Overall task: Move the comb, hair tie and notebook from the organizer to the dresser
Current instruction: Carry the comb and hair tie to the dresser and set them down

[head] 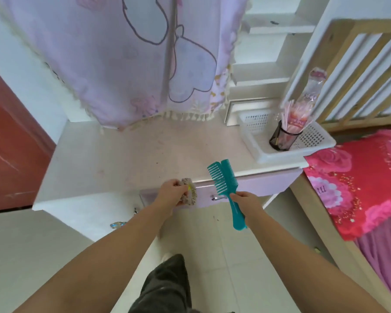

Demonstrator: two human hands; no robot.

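The right hand [243, 201] has its fingers [234, 197] clamped on two teal combs [224, 181] (held together, teeth up). The left hand [171, 192] grips a patterned hair tie [190, 193] at the table's [122, 159] front edge.

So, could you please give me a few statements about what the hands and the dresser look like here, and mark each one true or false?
1. The right hand holds the teal comb by its handle. True.
2. The left hand is empty. False: its grip is closed on the hair tie.
3. The comb lies flat on the dresser. False: it is held up at the dresser's front edge.
4. A black mesh cup stands in the white basket. True.
5. The notebook lies on the dresser top. False: no notebook is visible there.
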